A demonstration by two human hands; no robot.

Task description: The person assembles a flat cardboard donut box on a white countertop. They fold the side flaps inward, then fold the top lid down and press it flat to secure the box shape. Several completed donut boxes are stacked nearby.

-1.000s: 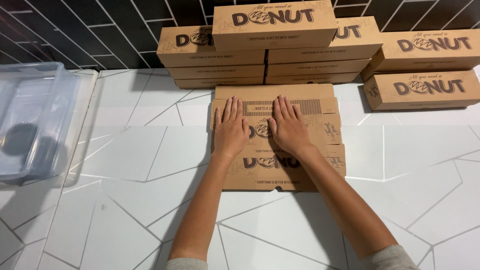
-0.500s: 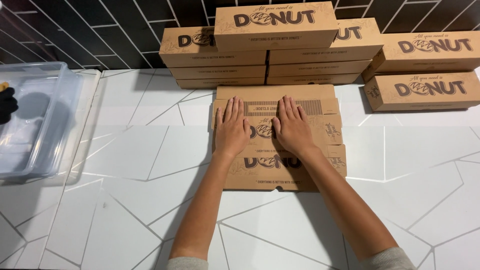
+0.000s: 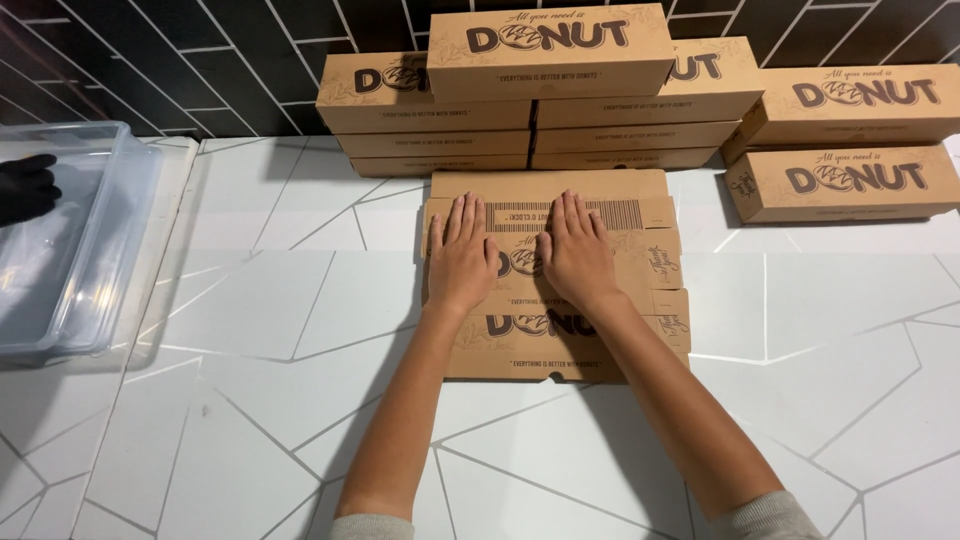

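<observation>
**Two flat hands on a flat brown box**

A flat, unfolded brown cardboard box lies on the white tiled table, just in front of the person; it sits in the middle of the view, with its far edge close to a pile of boxes.

The left hand lies open and flat on the box, palm down, fingers straight and pointing away from the person; it grips nothing. The right hand lies the same way just beside it, open and flat, pressing on the cardboard; the two thumbs are close together but apart.

Behind the flat box stands a stack of closed brown cardboard boxes, long and thin, piled against the black tiled wall; two more closed brown boxes sit one on top of the other at the right, near the flat box but not touching it.

At the left edge of the table is a clear plastic tub; a black gloved hand of another person shows at the tub, well apart from the two bare hands.
</observation>
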